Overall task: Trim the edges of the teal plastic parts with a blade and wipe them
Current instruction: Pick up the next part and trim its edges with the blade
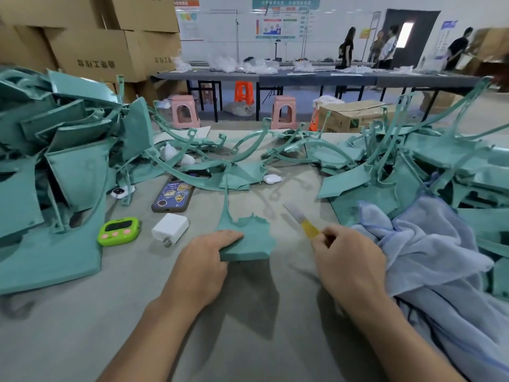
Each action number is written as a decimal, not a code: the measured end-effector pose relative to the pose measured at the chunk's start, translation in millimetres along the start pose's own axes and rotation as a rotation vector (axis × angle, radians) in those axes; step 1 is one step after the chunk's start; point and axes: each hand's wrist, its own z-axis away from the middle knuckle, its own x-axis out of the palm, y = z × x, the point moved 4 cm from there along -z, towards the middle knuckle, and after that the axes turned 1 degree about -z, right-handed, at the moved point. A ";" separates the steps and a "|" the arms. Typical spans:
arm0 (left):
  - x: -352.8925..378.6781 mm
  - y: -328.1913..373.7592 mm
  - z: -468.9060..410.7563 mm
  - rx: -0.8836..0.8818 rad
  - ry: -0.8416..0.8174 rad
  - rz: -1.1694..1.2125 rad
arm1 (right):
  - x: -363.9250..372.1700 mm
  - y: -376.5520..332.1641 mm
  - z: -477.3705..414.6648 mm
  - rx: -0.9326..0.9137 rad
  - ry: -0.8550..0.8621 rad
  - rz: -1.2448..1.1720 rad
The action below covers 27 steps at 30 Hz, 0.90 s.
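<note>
Teal part (pixel 252 239) gripped by left hand (pixel 203 261); right hand (pixel 349 264) pinches blade (pixel 301 220), at grey table (pixel 248 348).

Your left hand (pixel 203 260) lies palm down, fingers curled round the left edge of the part (pixel 254 238). Your right hand (pixel 349 260) is near it, back toward the camera, fingers pinching the blade (pixel 308 226). Both forearms (pixel 154 326) are bare and reach forward.

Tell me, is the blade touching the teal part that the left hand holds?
No, the blade in the right hand is off to the right of the teal part, with bare table showing between them.
</note>
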 end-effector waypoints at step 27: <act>-3.7 -2.5 -15.7 -0.138 -0.051 0.693 | 8.0 -24.5 12.0 -0.096 -0.289 -0.883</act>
